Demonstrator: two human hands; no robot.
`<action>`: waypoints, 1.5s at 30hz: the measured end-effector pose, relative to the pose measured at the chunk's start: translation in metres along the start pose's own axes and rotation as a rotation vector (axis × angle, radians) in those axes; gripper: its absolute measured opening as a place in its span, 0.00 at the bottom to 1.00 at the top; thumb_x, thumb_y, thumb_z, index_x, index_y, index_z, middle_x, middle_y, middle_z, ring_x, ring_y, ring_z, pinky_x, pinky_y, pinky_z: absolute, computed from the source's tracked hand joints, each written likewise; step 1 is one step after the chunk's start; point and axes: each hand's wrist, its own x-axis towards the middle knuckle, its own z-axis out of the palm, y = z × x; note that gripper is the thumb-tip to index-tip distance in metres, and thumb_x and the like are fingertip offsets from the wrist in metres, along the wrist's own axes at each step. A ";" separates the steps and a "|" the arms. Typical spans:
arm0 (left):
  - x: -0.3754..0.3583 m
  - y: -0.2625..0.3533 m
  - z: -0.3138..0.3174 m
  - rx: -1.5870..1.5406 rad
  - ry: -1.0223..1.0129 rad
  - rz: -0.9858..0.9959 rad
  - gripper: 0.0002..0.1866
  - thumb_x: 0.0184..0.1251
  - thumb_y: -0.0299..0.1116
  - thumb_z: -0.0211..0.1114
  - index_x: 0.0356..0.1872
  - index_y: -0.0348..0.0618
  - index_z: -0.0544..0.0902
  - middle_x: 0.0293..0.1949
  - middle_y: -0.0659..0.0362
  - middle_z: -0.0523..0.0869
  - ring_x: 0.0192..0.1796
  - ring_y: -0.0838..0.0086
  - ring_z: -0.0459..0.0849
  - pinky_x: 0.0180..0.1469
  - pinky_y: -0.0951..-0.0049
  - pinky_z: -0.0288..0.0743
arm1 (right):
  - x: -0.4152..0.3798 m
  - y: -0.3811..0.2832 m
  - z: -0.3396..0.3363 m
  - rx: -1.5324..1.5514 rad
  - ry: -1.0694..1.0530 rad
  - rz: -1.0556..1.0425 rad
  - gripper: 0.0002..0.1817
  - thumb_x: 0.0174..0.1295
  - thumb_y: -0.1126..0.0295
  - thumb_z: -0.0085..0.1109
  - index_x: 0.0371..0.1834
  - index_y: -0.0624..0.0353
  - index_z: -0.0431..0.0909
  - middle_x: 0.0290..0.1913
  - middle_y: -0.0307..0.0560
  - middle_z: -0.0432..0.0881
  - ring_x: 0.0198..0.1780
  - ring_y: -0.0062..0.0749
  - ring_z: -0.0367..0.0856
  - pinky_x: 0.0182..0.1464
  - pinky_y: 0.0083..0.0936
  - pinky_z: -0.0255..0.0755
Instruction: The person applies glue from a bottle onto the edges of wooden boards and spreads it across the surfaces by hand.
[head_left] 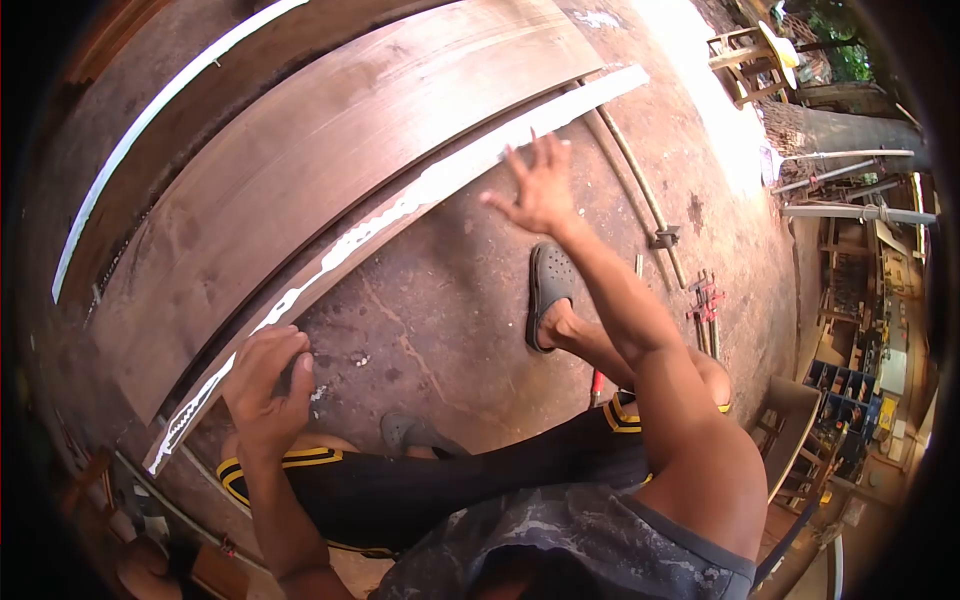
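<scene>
A long narrow wooden board runs diagonally before me, with white glue along its upper edge. Toward the far right end the glue is a smooth, wide coat; toward the left it lies in a wavy bead. My left hand is at the board's left part, its fingers bent over the edge and the thumb on the near side. Over the coated right part, my right hand is slightly blurred, with fingers spread and nothing held. Just beyond lies a wide wooden panel.
Another board with a white edge lies at the far left. Bar clamps lie on the concrete floor, with red clamp parts nearby. My clogged foot is below the board. A wooden stool and shelves of tools stand right.
</scene>
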 end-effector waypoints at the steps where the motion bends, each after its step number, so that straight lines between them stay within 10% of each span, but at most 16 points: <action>1: 0.002 0.001 0.002 0.020 -0.030 0.051 0.13 0.57 0.15 0.71 0.45 0.34 0.87 0.39 0.49 0.90 0.47 0.54 0.90 0.56 0.59 0.82 | -0.011 -0.017 -0.004 -0.003 0.001 0.007 0.54 0.68 0.20 0.31 0.88 0.44 0.44 0.88 0.61 0.30 0.87 0.60 0.24 0.84 0.61 0.23; 4: 0.007 0.004 0.003 0.003 -0.056 0.082 0.14 0.56 0.15 0.71 0.46 0.34 0.87 0.39 0.49 0.90 0.46 0.53 0.90 0.55 0.60 0.82 | -0.043 -0.062 0.002 0.137 -0.049 -0.531 0.52 0.69 0.20 0.28 0.88 0.43 0.47 0.87 0.62 0.27 0.87 0.59 0.20 0.85 0.57 0.22; 6: 0.004 0.002 0.002 -0.011 -0.055 0.056 0.15 0.56 0.15 0.71 0.46 0.34 0.87 0.39 0.49 0.90 0.46 0.53 0.90 0.55 0.60 0.82 | -0.027 -0.048 0.044 0.216 0.684 -0.370 0.53 0.69 0.20 0.29 0.88 0.44 0.48 0.88 0.61 0.32 0.87 0.60 0.24 0.85 0.59 0.24; 8: 0.001 0.003 0.001 -0.019 -0.046 0.030 0.15 0.56 0.15 0.71 0.46 0.34 0.87 0.39 0.49 0.90 0.46 0.53 0.90 0.54 0.60 0.82 | 0.000 0.005 0.011 0.137 0.051 0.216 0.52 0.69 0.21 0.33 0.88 0.42 0.48 0.89 0.56 0.36 0.88 0.58 0.27 0.85 0.63 0.27; 10: -0.002 0.007 -0.001 -0.046 -0.063 0.006 0.15 0.57 0.15 0.71 0.46 0.34 0.87 0.39 0.49 0.90 0.46 0.54 0.90 0.53 0.60 0.82 | 0.023 0.048 0.017 0.042 0.068 0.304 0.52 0.69 0.22 0.37 0.88 0.42 0.47 0.89 0.52 0.38 0.88 0.57 0.31 0.84 0.65 0.30; 14: -0.009 0.003 0.001 -0.034 -0.098 0.012 0.15 0.57 0.15 0.71 0.47 0.34 0.87 0.39 0.49 0.90 0.45 0.55 0.89 0.53 0.61 0.82 | -0.003 -0.002 -0.011 -0.164 -0.132 -0.066 0.53 0.67 0.24 0.44 0.88 0.41 0.47 0.89 0.53 0.37 0.88 0.57 0.33 0.85 0.64 0.31; 17: -0.008 0.002 -0.001 -0.009 -0.084 0.006 0.15 0.57 0.15 0.70 0.47 0.33 0.87 0.39 0.48 0.90 0.45 0.56 0.89 0.52 0.61 0.82 | -0.054 -0.061 0.012 0.219 0.143 -0.423 0.48 0.65 0.39 0.57 0.86 0.43 0.53 0.87 0.60 0.43 0.87 0.59 0.39 0.84 0.67 0.31; 25: -0.033 -0.003 -0.014 0.020 -0.018 -0.119 0.14 0.60 0.15 0.69 0.48 0.31 0.87 0.40 0.48 0.90 0.43 0.59 0.89 0.51 0.63 0.82 | 0.054 0.110 0.033 0.092 0.101 0.369 0.51 0.62 0.52 0.62 0.87 0.46 0.50 0.87 0.67 0.40 0.87 0.63 0.39 0.84 0.67 0.33; 29: -0.036 -0.003 -0.018 0.061 -0.045 -0.130 0.14 0.60 0.16 0.69 0.48 0.31 0.87 0.40 0.48 0.90 0.43 0.59 0.89 0.51 0.63 0.82 | 0.018 0.040 0.024 -0.049 -0.020 0.116 0.46 0.65 0.59 0.63 0.87 0.36 0.53 0.87 0.61 0.45 0.87 0.61 0.42 0.85 0.66 0.34; 33: -0.023 0.008 -0.017 0.043 -0.006 -0.075 0.14 0.59 0.16 0.70 0.48 0.32 0.87 0.40 0.48 0.90 0.43 0.57 0.90 0.52 0.62 0.82 | -0.037 -0.014 0.013 0.199 0.376 -0.395 0.45 0.58 0.61 0.70 0.81 0.22 0.63 0.81 0.65 0.56 0.86 0.62 0.43 0.84 0.68 0.33; 37: -0.019 0.018 -0.024 0.043 0.000 -0.029 0.15 0.58 0.16 0.70 0.47 0.33 0.87 0.39 0.48 0.90 0.44 0.56 0.90 0.53 0.61 0.82 | 0.041 0.062 0.012 0.019 -0.020 0.247 0.53 0.71 0.29 0.42 0.89 0.50 0.42 0.88 0.64 0.30 0.87 0.63 0.28 0.84 0.65 0.24; 45: -0.027 0.008 -0.029 0.026 0.042 -0.030 0.17 0.56 0.16 0.72 0.48 0.35 0.87 0.38 0.51 0.91 0.46 0.56 0.90 0.54 0.62 0.82 | 0.022 -0.012 0.007 -0.011 -0.021 -0.114 0.64 0.57 0.38 0.66 0.89 0.47 0.36 0.87 0.67 0.24 0.86 0.71 0.28 0.84 0.68 0.30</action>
